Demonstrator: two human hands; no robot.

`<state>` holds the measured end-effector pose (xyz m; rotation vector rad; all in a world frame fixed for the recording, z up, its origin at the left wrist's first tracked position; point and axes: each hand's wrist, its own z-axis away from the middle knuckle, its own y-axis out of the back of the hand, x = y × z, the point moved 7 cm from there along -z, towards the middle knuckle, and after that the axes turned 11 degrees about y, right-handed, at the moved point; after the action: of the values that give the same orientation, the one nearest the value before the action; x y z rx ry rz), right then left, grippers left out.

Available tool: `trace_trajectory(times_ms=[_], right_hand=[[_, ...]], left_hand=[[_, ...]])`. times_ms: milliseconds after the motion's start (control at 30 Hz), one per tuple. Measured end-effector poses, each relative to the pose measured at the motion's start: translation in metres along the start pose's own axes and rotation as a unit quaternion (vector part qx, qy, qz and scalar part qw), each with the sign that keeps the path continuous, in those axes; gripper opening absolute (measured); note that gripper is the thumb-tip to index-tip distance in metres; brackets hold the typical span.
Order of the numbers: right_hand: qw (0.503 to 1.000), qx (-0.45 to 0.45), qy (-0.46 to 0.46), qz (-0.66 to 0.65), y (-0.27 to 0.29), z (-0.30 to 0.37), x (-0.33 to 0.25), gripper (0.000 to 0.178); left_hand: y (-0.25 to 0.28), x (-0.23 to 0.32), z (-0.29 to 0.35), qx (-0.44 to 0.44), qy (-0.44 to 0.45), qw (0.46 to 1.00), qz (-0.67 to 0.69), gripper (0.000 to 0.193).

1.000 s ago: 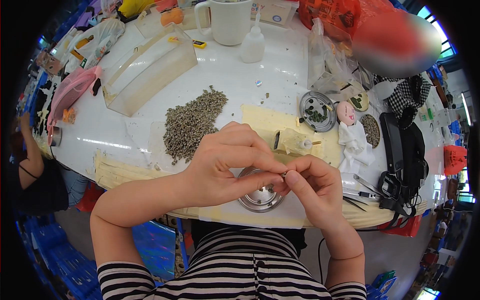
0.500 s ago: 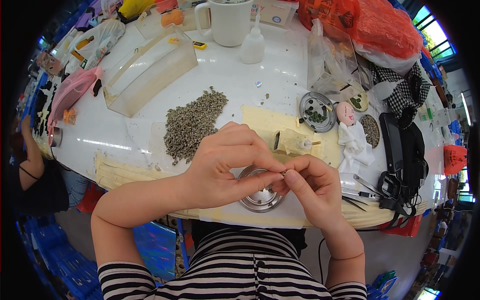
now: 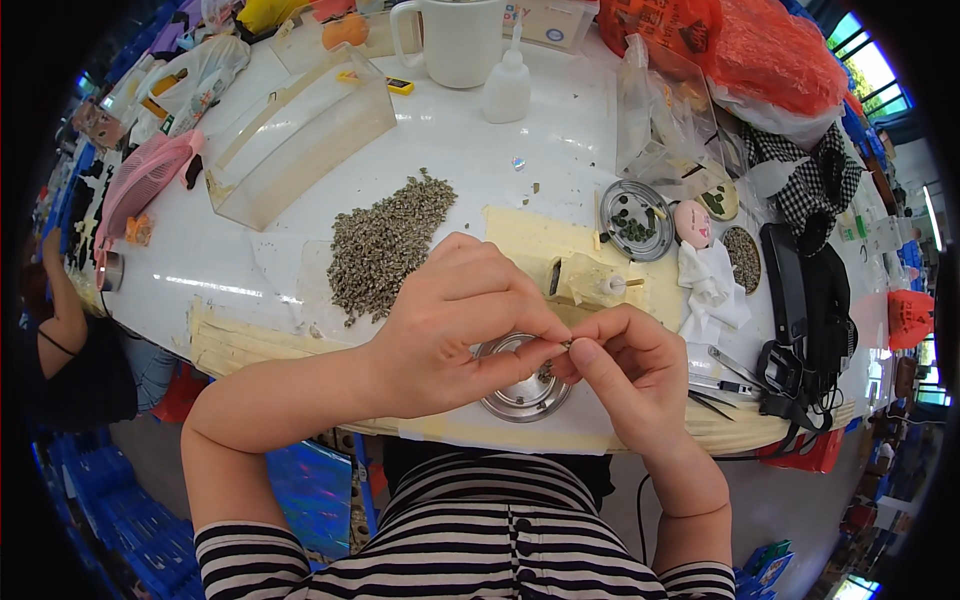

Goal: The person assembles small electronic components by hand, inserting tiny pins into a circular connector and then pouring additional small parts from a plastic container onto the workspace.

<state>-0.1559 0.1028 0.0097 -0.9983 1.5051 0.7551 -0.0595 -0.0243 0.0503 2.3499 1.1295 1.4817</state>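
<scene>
My left hand (image 3: 455, 325) and my right hand (image 3: 635, 375) meet tip to tip above the near edge of the table. Thumb and forefinger of each are pinched around one tiny piece, too small to name. Just below them is a round shiny metal dish (image 3: 522, 402) with a few tiny bits in it, partly covered by my fingers. A heap of small grey-brown metallic pieces (image 3: 385, 250) lies beyond my left hand. Beyond my right hand, a yellowish taped block (image 3: 590, 283) with a thin rod sticking out rests on yellow paper.
At the right are a metal dish of dark green pieces (image 3: 635, 225), a pink oval item (image 3: 691, 224), crumpled white tissue (image 3: 712, 290), tweezers (image 3: 710, 403) and a black strap (image 3: 790, 320). Farther back stand a clear tray (image 3: 305, 150), a squeeze bottle (image 3: 507, 90) and a white jug (image 3: 450, 45).
Both hands stay pinched together at nearly the same spot. My fingers have shifted very slightly, and the view has moved a little.
</scene>
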Motion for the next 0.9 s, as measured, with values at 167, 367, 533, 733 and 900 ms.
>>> trace_trajectory(times_ms=[167, 367, 533, 733, 900], right_hand=[[1.0, -0.002, 0.002, -0.016, 0.0, 0.0, 0.001, 0.011], [0.99, -0.022, -0.068, -0.122, -0.003, 0.0, 0.01, 0.015], [0.99, -0.037, -0.069, -0.122, -0.003, 0.0, 0.011, 0.015], [0.991, -0.034, -0.066, -0.114, -0.004, 0.001, 0.011, 0.013], [0.995, -0.02, -0.039, -0.094, -0.003, 0.002, 0.004, 0.008]], left_hand=[[0.0, 0.002, 0.001, 0.0, -0.006, 1.0, -0.004, 0.021], [-0.004, -0.009, 0.0, -0.044, 0.036, 0.993, 0.102, 0.017], [-0.005, -0.01, 0.001, -0.051, 0.055, 0.989, 0.124, 0.016], [-0.007, -0.012, 0.002, -0.064, 0.053, 0.988, 0.132, 0.017], [0.0, 0.0, 0.001, -0.032, 0.001, 0.997, 0.067, 0.019]])
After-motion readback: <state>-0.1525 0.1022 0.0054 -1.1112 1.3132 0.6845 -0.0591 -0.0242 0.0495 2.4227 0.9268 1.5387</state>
